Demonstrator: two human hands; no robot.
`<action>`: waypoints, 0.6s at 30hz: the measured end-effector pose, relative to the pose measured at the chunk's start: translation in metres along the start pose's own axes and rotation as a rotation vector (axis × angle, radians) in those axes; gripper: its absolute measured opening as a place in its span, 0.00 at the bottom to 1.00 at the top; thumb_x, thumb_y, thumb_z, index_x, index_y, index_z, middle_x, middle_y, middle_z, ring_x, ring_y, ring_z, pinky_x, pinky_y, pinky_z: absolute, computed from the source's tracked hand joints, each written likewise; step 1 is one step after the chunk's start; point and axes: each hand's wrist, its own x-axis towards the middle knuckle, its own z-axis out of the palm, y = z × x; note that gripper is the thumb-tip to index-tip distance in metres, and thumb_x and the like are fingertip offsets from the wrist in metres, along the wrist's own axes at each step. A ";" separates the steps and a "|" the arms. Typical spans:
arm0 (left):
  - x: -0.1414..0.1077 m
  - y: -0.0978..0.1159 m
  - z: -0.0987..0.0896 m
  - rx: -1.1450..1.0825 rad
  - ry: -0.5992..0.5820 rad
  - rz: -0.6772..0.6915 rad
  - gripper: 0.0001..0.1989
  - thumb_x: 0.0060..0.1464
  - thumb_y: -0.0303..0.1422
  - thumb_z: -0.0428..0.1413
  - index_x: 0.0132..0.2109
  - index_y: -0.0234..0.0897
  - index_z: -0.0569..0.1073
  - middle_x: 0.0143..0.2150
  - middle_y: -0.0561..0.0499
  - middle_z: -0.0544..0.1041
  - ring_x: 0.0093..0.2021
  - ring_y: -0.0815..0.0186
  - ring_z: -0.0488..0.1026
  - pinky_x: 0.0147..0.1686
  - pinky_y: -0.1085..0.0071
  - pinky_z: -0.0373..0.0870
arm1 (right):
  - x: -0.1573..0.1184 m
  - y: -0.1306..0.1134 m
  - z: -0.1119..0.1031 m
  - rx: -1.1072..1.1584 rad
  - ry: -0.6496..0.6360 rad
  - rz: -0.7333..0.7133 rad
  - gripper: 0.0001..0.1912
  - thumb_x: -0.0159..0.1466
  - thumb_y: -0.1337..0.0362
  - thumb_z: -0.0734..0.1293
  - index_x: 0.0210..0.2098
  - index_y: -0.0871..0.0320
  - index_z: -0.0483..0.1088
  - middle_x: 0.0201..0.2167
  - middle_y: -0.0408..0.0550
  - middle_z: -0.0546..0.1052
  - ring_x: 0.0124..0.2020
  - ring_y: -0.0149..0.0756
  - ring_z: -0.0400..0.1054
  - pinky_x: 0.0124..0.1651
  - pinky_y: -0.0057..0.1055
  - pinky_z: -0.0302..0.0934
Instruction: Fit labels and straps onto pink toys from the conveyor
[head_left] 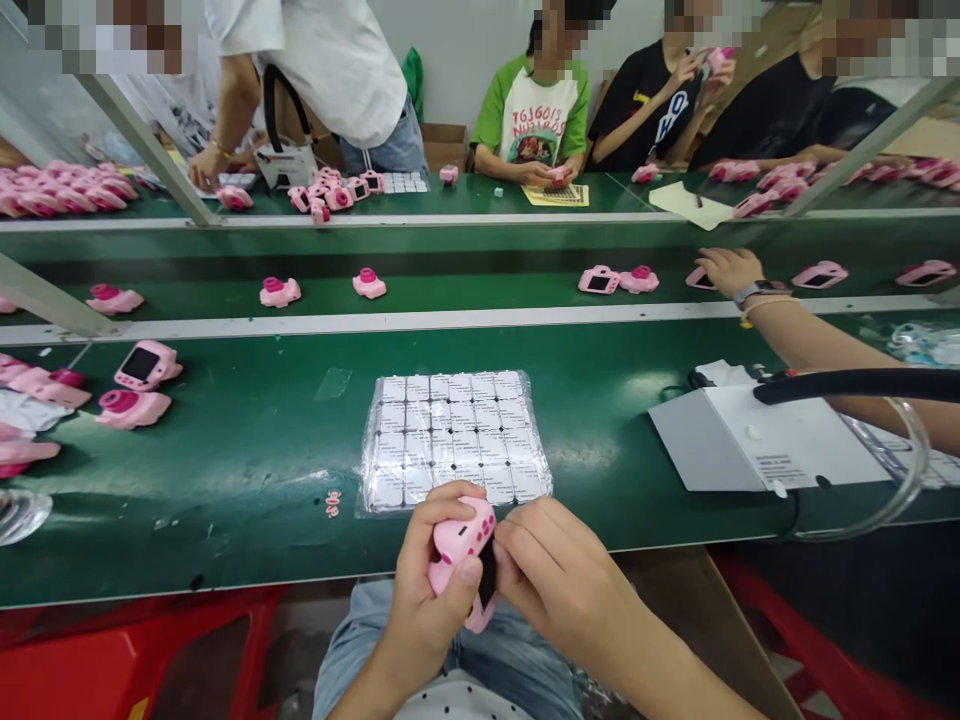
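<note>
A pink toy camera [454, 541] is gripped in my left hand [420, 600], tilted so its buttons and part of its dark screen face right. My right hand [559, 565] has its fingers pinched together against the screen side of the camera. Whatever those fingertips may hold is hidden. Just beyond my hands, a clear plastic-wrapped sheet of white rectangular labels [454, 435] lies flat on the green table [300, 540]. Left of that sheet is a small pinkish piece [333, 503].
Several pink cameras, including one screen-up [146, 365], lie at left. A grey-white machine [780, 435] with a black handle stands at right. Beyond a white rail, more cameras sit on a green belt [465, 290]; a co-worker's hand [727, 270] reaches there. People work opposite.
</note>
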 end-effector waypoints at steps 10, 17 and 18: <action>0.004 -0.003 0.002 -0.044 -0.053 -0.053 0.10 0.60 0.39 0.56 0.48 0.46 0.71 0.52 0.49 0.72 0.53 0.61 0.68 0.52 0.67 0.63 | -0.010 0.003 0.000 0.024 0.020 0.005 0.09 0.65 0.76 0.59 0.30 0.61 0.65 0.25 0.46 0.67 0.29 0.34 0.56 0.30 0.32 0.55; 0.009 -0.008 0.003 -0.147 -0.097 -0.144 0.10 0.59 0.39 0.57 0.47 0.45 0.71 0.51 0.50 0.71 0.52 0.62 0.67 0.52 0.67 0.62 | -0.018 0.003 -0.004 0.089 0.048 0.066 0.06 0.64 0.76 0.61 0.34 0.61 0.64 0.27 0.46 0.68 0.30 0.33 0.57 0.32 0.31 0.56; 0.010 -0.008 0.003 -0.175 -0.106 -0.172 0.11 0.58 0.39 0.57 0.47 0.45 0.71 0.51 0.50 0.71 0.52 0.61 0.68 0.51 0.67 0.62 | -0.019 0.004 -0.004 0.106 0.050 0.086 0.06 0.64 0.76 0.61 0.34 0.60 0.64 0.28 0.46 0.68 0.30 0.33 0.57 0.32 0.30 0.56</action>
